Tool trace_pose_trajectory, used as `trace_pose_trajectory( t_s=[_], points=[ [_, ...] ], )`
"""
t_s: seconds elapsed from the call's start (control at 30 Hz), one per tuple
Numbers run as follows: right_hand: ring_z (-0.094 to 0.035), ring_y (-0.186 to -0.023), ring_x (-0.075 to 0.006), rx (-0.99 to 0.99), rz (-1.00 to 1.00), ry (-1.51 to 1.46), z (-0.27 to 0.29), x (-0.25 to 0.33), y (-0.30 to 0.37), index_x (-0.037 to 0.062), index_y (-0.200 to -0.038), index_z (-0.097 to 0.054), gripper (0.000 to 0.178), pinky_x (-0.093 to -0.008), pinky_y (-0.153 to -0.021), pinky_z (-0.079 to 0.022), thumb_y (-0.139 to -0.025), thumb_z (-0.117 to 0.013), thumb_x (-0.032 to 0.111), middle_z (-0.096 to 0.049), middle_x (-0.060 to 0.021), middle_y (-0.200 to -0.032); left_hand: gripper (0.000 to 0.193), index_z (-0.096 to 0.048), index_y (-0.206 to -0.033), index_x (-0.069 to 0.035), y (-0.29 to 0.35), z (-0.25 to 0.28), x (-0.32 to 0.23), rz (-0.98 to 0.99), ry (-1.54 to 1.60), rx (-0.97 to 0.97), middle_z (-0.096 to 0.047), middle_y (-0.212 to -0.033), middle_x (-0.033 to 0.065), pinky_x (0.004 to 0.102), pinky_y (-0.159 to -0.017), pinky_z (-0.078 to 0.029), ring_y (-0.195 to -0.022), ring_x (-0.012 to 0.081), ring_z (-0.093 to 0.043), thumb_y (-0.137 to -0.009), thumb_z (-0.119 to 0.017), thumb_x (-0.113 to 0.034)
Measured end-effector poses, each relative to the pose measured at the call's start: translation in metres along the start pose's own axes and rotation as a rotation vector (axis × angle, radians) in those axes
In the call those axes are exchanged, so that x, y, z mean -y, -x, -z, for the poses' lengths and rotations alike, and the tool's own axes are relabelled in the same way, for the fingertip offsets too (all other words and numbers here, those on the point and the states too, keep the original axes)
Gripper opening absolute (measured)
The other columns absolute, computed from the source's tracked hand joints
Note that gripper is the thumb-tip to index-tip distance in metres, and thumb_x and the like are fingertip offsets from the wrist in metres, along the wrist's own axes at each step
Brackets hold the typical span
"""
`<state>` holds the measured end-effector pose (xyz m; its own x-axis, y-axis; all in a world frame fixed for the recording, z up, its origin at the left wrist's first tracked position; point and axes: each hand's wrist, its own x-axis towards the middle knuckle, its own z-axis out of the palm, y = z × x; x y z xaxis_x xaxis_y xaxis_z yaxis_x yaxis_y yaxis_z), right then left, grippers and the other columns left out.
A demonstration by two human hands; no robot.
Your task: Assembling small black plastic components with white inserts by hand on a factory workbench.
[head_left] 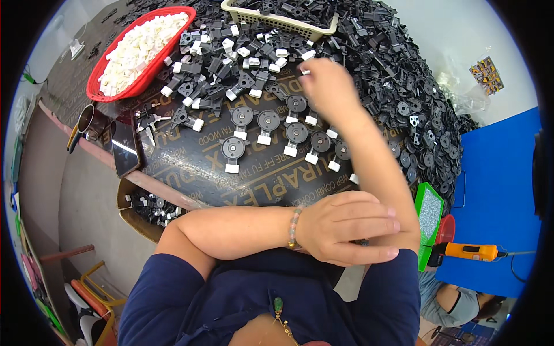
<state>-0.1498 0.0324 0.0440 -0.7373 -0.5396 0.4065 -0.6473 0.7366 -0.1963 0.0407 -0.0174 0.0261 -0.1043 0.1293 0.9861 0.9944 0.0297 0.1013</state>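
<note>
My left hand (353, 228), with a beaded bracelet at its wrist, lies across my right forearm near the elbow. Its fingers are stretched out and hold nothing. Further off, my right hand (332, 89) reaches over a heap of small black plastic parts with white end pieces (239, 55). Motion blurs its fingers, so whether they grip a part cannot be made out. Between my arms and the heap, several black assemblies with round discs (233, 148) and white ends stand in loose rows on the dark printed board (190, 179).
A red basket (92, 95) of white pieces stands far left, a beige basket (283, 22) behind the heap. Black parts (375, 63) are piled at right. Nearby lie a phone (125, 149), green tray (423, 233) and orange electric screwdriver (471, 252). Another person (447, 300) is lower right.
</note>
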Motion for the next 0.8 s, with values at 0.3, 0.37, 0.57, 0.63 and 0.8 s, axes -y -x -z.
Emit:
trace_pose_trajectory(
  t_s=[0.3, 0.37, 0.57, 0.63, 0.8],
  points=[
    [-0.071, -0.080, -0.0277, 0.506, -0.680, -0.322, -0.026, -0.114, -0.011, 0.0004, -0.098, -0.074, 0.038, -0.0384, -0.077, -0.056, -0.082, -0.082, 0.033, -0.074, -0.0167, -0.092, 0.033, -0.068, -0.120, -0.008, 0.000, -0.002, 0.006, 0.152, 0.047, -0.018, -0.060, -0.131, 0.0185, 0.0444, -0.092, -0.052, -0.113, 0.0336, -0.063, -0.087, -0.068, -0.012],
    [-0.069, -0.074, -0.0239, 0.321, -0.608, -0.359, -0.034, -0.131, 0.000, 0.0004, -0.098, -0.073, 0.036, -0.0353, -0.074, -0.055, -0.081, -0.083, 0.030, -0.072, -0.0140, -0.087, 0.035, -0.066, -0.122, -0.006, 0.002, -0.004, 0.010, 0.241, 0.094, -0.010, -0.059, -0.132, 0.0185, 0.0445, -0.094, -0.051, -0.114, 0.0342, -0.062, -0.087, -0.066, -0.012],
    [-0.065, -0.090, -0.0134, -0.163, -0.270, -0.821, 0.052, -0.080, 0.033, 0.0027, -0.112, -0.056, 0.023, -0.0267, -0.076, -0.051, -0.092, -0.068, 0.005, -0.071, -0.0096, -0.108, 0.054, -0.038, -0.144, 0.000, 0.004, -0.012, 0.028, 1.294, 0.881, -0.483, -0.060, -0.120, 0.0151, 0.0368, -0.096, -0.049, -0.105, 0.0246, -0.059, -0.106, -0.044, -0.036],
    [-0.065, -0.102, -0.0145, -0.139, -0.196, -0.937, 0.087, -0.050, 0.058, 0.0031, -0.111, -0.054, 0.022, -0.0286, -0.089, -0.052, -0.092, -0.062, -0.004, -0.069, -0.0140, -0.124, 0.079, -0.032, -0.148, 0.003, 0.010, -0.008, 0.045, 1.579, 1.226, -0.624, -0.062, -0.117, 0.0185, 0.0374, -0.091, -0.052, -0.101, 0.0251, -0.063, -0.105, -0.031, -0.063],
    [-0.067, -0.103, -0.0165, 0.185, -0.152, -0.536, 0.136, -0.018, 0.145, -0.0022, -0.108, -0.060, 0.022, -0.0312, -0.089, -0.054, -0.087, -0.065, -0.005, -0.069, -0.0138, -0.127, 0.041, -0.057, -0.126, -0.001, 0.012, -0.011, 0.047, 1.547, 1.445, -0.504, -0.070, -0.111, 0.0158, 0.0327, -0.085, -0.058, -0.095, 0.0220, -0.070, -0.108, -0.047, -0.036]
  ],
)
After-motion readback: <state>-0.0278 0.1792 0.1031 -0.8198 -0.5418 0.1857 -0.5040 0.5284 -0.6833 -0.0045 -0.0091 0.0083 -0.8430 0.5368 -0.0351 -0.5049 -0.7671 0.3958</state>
